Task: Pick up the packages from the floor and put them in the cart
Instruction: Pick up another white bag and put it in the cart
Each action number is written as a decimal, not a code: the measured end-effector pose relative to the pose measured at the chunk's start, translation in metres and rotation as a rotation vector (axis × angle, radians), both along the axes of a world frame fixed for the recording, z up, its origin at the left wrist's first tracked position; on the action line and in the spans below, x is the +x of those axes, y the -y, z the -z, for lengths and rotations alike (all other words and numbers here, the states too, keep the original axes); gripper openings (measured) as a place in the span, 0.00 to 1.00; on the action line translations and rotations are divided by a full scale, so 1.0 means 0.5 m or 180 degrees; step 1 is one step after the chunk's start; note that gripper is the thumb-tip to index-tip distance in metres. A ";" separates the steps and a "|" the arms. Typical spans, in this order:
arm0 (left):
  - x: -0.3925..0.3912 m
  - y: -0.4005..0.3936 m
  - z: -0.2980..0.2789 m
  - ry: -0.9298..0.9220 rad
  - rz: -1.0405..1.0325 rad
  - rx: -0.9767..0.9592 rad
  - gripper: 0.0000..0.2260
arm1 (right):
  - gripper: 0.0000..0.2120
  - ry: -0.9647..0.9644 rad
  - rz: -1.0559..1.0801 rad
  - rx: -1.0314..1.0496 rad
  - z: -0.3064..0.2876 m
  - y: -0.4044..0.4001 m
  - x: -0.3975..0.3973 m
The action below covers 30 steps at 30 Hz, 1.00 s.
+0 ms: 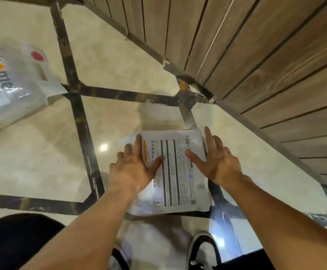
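A flat white mailer package [175, 176] with a printed label and black lines lies low over the pale tiled floor, in front of my feet. My left hand [133, 168] rests on its left edge, fingers spread and thumb on top. My right hand [216, 162] is at its right edge, thumb on the label and fingers stretched out along the side. Neither hand has closed around it. A second, bulky package [12, 84] in clear plastic with orange and grey lettering lies on the floor at the far left. No cart is in view.
A brown wood-slat wall [256, 55] runs diagonally across the upper right, close to the flat package. The floor [32, 162] is glossy cream tile with dark inlaid strips. My white and black shoes [203, 250] show at the bottom edge.
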<state>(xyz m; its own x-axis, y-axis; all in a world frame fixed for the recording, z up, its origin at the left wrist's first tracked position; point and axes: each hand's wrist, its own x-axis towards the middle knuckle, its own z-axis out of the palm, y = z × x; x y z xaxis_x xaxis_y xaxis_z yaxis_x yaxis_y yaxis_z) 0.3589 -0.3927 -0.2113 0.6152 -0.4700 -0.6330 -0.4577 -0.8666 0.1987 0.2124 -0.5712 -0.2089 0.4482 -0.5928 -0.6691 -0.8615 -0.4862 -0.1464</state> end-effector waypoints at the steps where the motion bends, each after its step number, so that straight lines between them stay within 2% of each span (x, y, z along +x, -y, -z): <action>1: 0.005 0.003 0.013 -0.0114 -0.0089 0.0020 0.47 | 0.48 -0.0023 0.0091 0.0073 0.013 0.000 0.005; 6: 0.017 0.003 0.059 -0.0797 -0.0769 -0.0549 0.50 | 0.49 0.0009 0.0666 0.0705 0.054 0.000 0.011; 10: 0.012 0.007 0.102 -0.1123 -0.1236 -0.0983 0.46 | 0.65 0.0569 0.1270 0.0994 0.088 -0.011 0.006; 11: 0.008 0.010 0.088 -0.1160 -0.1337 -0.1114 0.46 | 0.66 0.0693 0.1405 0.1092 0.105 -0.012 0.002; 14: 0.000 0.022 0.047 -0.1351 -0.1544 -0.1332 0.49 | 0.59 0.1125 0.1569 0.1284 0.130 -0.011 0.003; 18: 0.006 0.036 0.029 -0.1293 -0.1586 -0.1530 0.49 | 0.41 0.1799 0.1289 0.1197 0.104 -0.010 0.025; 22: 0.027 0.049 -0.008 -0.0570 -0.1563 -0.1307 0.45 | 0.32 0.2166 0.1385 0.1134 0.073 -0.011 0.061; 25: 0.029 0.047 -0.045 -0.0166 -0.1798 -0.1238 0.44 | 0.21 0.2313 0.1629 0.1037 0.032 -0.028 0.080; 30: -0.012 0.007 -0.135 0.0194 -0.1931 -0.1267 0.46 | 0.25 0.2283 0.1960 0.0795 -0.058 -0.102 0.053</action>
<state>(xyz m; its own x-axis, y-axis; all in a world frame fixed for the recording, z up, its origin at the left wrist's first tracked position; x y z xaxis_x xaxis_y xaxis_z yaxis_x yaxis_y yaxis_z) 0.3530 -0.3962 -0.1438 0.8693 -0.2226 -0.4414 0.0601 -0.8386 0.5413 0.2391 -0.5201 -0.1801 0.4574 -0.7378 -0.4964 -0.6206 0.1350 -0.7724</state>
